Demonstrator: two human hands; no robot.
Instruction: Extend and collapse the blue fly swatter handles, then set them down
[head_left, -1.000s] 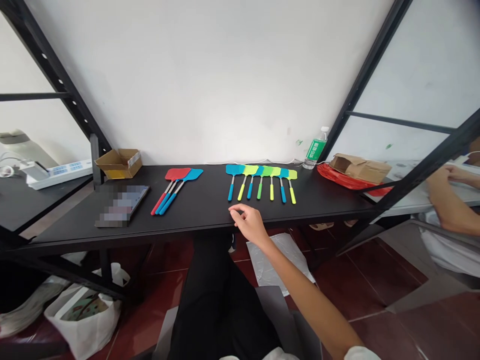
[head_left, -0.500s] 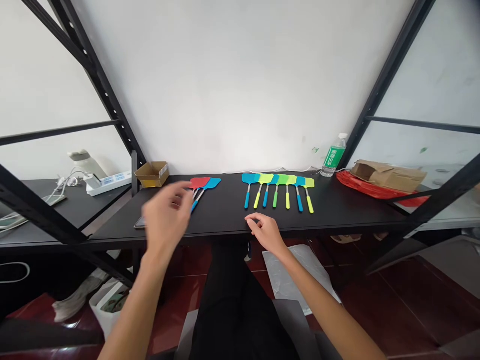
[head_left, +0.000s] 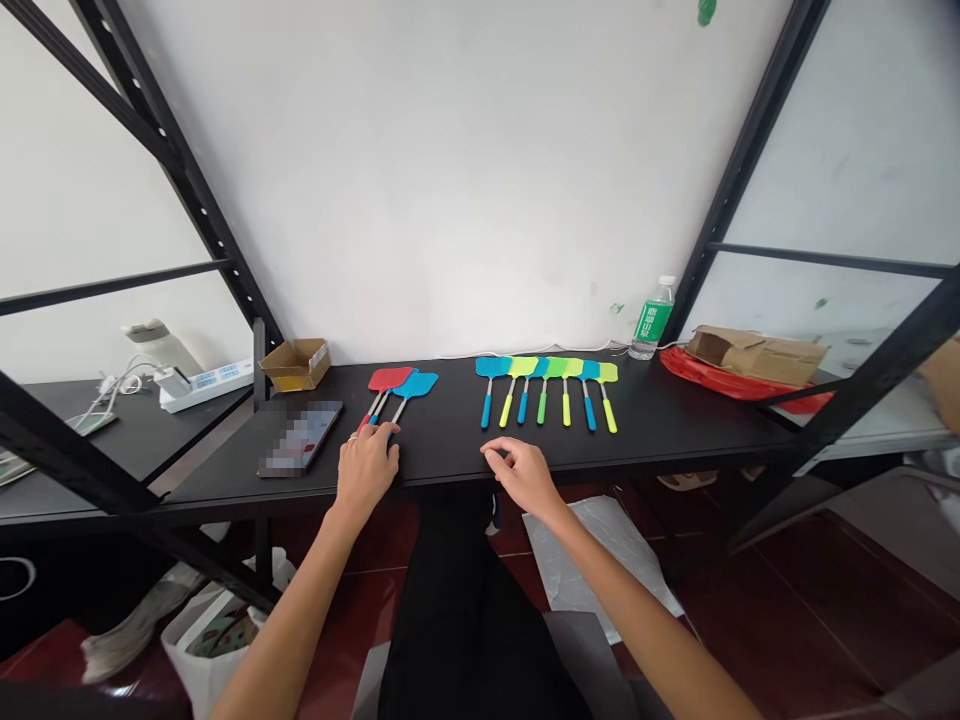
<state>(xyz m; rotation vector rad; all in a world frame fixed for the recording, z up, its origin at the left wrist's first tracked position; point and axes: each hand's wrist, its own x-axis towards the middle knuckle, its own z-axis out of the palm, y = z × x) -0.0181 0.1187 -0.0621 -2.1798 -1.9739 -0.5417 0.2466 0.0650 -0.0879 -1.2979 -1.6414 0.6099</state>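
My left hand (head_left: 367,466) rests at the left part of the black table, its bent fingers over the handle ends of a small fanned group of fly swatters. A red fly swatter (head_left: 390,378) and a blue fly swatter (head_left: 417,385) show their heads there; the blue one's handle runs under my index finger. My fingers partly hide the handles. My right hand (head_left: 523,470) hovers at the front edge, curled with nothing in it. Beyond it lies an overlapping row of several blue, yellow and green fly swatters (head_left: 555,368), handles toward me.
A phone (head_left: 304,438) lies left of my left hand, with a small cardboard box (head_left: 295,366) behind it. At the back right stands a water bottle (head_left: 652,318) beside a red bag (head_left: 697,374) and brown cardboard (head_left: 757,353). Black metal posts (head_left: 731,190) frame both sides.
My left hand has come down and forward onto the swatter handles, uncovering the phone. My right hand has stayed nearly still. The view has shifted slightly.
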